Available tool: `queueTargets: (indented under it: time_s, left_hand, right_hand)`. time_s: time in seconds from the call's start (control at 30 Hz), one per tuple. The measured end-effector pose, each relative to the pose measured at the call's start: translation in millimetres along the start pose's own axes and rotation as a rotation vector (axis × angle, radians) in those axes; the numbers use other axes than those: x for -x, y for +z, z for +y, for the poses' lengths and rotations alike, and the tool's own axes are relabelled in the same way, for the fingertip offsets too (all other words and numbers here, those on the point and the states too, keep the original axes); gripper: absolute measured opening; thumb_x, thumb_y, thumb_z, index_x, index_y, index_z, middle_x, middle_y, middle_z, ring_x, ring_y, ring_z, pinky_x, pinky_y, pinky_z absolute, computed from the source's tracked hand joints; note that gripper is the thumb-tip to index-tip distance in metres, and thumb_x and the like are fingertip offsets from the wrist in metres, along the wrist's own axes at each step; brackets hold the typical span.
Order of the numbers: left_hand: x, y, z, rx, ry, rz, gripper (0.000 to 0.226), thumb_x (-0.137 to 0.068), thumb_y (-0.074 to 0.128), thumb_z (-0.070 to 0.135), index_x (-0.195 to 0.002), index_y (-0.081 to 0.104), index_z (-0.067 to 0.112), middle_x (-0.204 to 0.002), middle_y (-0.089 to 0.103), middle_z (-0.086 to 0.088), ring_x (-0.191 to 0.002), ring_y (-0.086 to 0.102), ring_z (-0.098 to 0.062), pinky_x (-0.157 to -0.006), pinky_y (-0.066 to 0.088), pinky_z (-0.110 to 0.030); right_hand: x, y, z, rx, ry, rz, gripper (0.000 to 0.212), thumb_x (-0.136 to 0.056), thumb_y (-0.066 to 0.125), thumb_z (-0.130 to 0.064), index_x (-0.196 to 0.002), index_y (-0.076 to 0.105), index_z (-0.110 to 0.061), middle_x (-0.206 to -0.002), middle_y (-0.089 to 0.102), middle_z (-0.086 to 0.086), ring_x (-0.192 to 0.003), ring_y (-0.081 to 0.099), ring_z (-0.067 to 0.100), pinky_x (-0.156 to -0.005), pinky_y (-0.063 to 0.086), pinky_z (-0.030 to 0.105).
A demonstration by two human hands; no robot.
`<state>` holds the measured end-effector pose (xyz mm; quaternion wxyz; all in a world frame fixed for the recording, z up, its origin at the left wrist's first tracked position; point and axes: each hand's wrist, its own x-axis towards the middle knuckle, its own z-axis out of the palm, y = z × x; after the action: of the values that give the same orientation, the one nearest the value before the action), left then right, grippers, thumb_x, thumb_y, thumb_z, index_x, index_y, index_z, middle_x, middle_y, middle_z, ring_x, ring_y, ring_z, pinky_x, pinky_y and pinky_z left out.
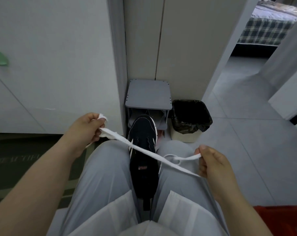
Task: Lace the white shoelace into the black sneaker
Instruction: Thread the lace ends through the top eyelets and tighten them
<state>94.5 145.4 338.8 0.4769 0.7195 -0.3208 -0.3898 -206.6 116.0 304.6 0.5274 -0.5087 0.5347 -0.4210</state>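
Observation:
The black sneaker (pixel 143 155) with white side stripes sits wedged between my knees, toe pointing away, its eyelets bare. A flat white shoelace (pixel 144 150) is stretched across above the sneaker, from upper left to lower right. My left hand (pixel 86 132) grips a bunched part of the lace left of the shoe. My right hand (pixel 212 164) pinches the lace between thumb and forefinger to the right of the shoe, and a loop of lace hangs over my right thigh.
A small grey shoe rack (pixel 148 95) stands against the wall just beyond the sneaker's toe. A bin with a black liner (pixel 192 116) stands to its right. A white cabinet (pixel 50 65) is at left, a dark doormat (pixel 25 160) below it, a red object (pixel 280 218) at bottom right.

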Motion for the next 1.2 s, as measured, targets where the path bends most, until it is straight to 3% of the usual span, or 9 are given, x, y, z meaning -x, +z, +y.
queueTargets:
  time_s: [0.2, 0.37, 0.53, 0.6, 0.7, 0.8, 0.9, 1.03, 1.2]
  left_hand:
    - [-2, 0, -8, -0.595, 0.122, -0.078, 0.006, -0.092, 0.051, 0.017, -0.093, 0.055, 0.013, -0.079, 0.06, -0.005, -0.067, 0.052, -0.02, -0.054, 0.035, -0.026]
    - [12, 5, -6, -0.843, 0.144, -0.321, 0.015, -0.091, 0.05, 0.02, -0.101, 0.059, 0.013, -0.097, 0.062, -0.007, -0.084, 0.056, -0.021, -0.064, 0.038, -0.023]
    - [37, 16, 16, -0.437, 0.285, -0.461, 0.017, -0.093, 0.049, 0.014, -0.093, 0.065, 0.019, -0.078, 0.064, 0.007, -0.067, 0.056, 0.0, -0.062, 0.041, -0.01]
    - [43, 23, 25, -0.36, 0.346, -0.439, 0.017, -0.093, 0.048, 0.017, -0.094, 0.065, 0.019, -0.083, 0.066, -0.001, -0.073, 0.059, -0.01, -0.067, 0.044, -0.015]
    - [47, 27, 34, -0.285, 0.372, -0.368, 0.018, -0.093, 0.047, 0.022, -0.093, 0.064, 0.019, -0.084, 0.063, -0.007, -0.072, 0.056, -0.013, -0.073, 0.044, -0.021]
    - [42, 27, 40, -0.21, 0.313, -0.323, 0.022, -0.096, 0.043, 0.019, -0.093, 0.064, 0.016, -0.083, 0.063, -0.009, -0.073, 0.058, -0.013, -0.085, 0.051, -0.039]
    - [36, 27, 47, -0.106, 0.255, -0.261, 0.025, -0.097, 0.04, 0.02, -0.096, 0.065, 0.016, -0.061, 0.056, 0.015, -0.058, 0.057, -0.001, -0.085, 0.054, -0.047]
    - [36, 32, 63, -0.059, 0.294, -0.233, 0.026, -0.097, 0.04, 0.018, -0.095, 0.066, 0.017, -0.049, 0.047, 0.018, -0.047, 0.043, 0.0, -0.056, 0.046, -0.022]
    - [37, 39, 70, -0.139, 0.323, -0.263, 0.026, -0.097, 0.04, 0.018, -0.098, 0.066, 0.022, -0.05, 0.05, 0.021, -0.049, 0.039, 0.0, -0.049, 0.034, -0.015]
  right_hand:
    - [1, -1, 10, 0.48, -0.146, -0.158, 0.031, -0.092, 0.052, -0.012, -0.069, 0.065, -0.028, -0.066, 0.062, -0.002, -0.056, 0.049, 0.006, -0.055, 0.038, 0.017]
    - [8, 6, 6, 0.726, -0.31, -0.199, 0.015, -0.089, 0.056, -0.024, -0.092, 0.06, -0.039, -0.099, 0.053, -0.02, -0.085, 0.052, -0.004, -0.069, 0.045, 0.015]
    - [6, 25, 0, 0.847, -0.422, -0.245, 0.033, -0.086, 0.055, -0.045, -0.118, 0.056, -0.037, -0.113, 0.044, -0.028, -0.105, 0.044, -0.004, -0.087, 0.034, 0.011]
    - [0, 35, 1, 0.953, -0.414, -0.254, 0.04, -0.089, 0.054, -0.042, -0.127, 0.052, -0.03, -0.12, 0.049, -0.015, -0.112, 0.042, 0.008, -0.09, 0.034, 0.017]
    - [-8, 47, 2, 1.124, -0.398, -0.346, 0.021, -0.09, 0.056, -0.031, -0.108, 0.066, -0.025, -0.103, 0.055, -0.003, -0.102, 0.045, 0.016, -0.081, 0.039, 0.022]
    - [-14, 43, 2, 0.924, -0.331, -0.337, 0.014, -0.089, 0.058, -0.024, -0.085, 0.071, -0.024, -0.085, 0.053, -0.006, -0.081, 0.049, 0.008, -0.067, 0.037, 0.014]
    - [-17, 34, -8, 0.576, -0.189, -0.272, 0.014, -0.083, 0.068, -0.022, -0.07, 0.069, -0.027, -0.068, 0.057, -0.01, -0.06, 0.05, 0.004, -0.057, 0.04, 0.013]
    - [-15, 32, -32, 0.274, -0.1, -0.361, 0.013, -0.077, 0.072, -0.019, -0.066, 0.068, -0.015, -0.061, 0.059, 0.0, -0.052, 0.052, 0.007, -0.051, 0.044, 0.017]
    - [-17, 29, -33, 0.416, -0.167, -0.397, 0.01, -0.084, 0.066, -0.018, -0.074, 0.065, -0.014, -0.069, 0.067, -0.005, -0.061, 0.058, 0.007, -0.06, 0.044, 0.015]
